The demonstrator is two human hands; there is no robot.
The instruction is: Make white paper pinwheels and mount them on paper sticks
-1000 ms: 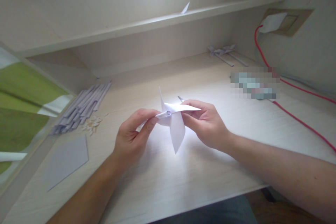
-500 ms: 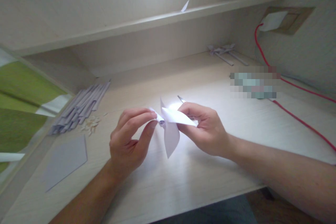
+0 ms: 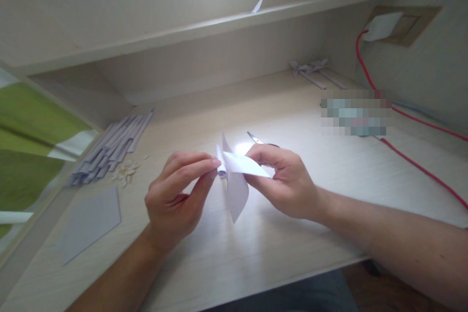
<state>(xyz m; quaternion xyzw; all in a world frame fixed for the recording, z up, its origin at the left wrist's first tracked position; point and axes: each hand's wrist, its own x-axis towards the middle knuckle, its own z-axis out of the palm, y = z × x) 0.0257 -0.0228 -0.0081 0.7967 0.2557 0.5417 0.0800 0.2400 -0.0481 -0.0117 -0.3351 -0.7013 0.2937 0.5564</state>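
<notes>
Between my hands, above the desk, is a white paper pinwheel point(image 3: 237, 195) with its blades fanned out. A rolled paper tube point(image 3: 221, 168) stands against its left side. My left hand point(image 3: 179, 185) pinches the tube near its end between thumb and fingers. On the other side, my right hand point(image 3: 285, 178) is closed on the pinwheel, with one blade lying across the fingertips; part of its grip is hidden. Scissors point(image 3: 256, 138) lie on the desk just behind my right hand, their handles partly covered by it.
At left lie a pile of paper tubes point(image 3: 113, 146), small pale scraps point(image 3: 126, 170) and a flat paper sheet point(image 3: 93, 226). Paper pinwheels on sticks point(image 3: 310, 68) rest at the back right. A red cable point(image 3: 424, 168) runs along the right, beside a blurred item point(image 3: 354, 114). A shelf point(image 3: 204, 22) overhangs the back.
My left hand has shifted slightly left and turned the paper tube more upright beside the pinwheel. More of the scissors shows behind my right hand, which has hardly moved.
</notes>
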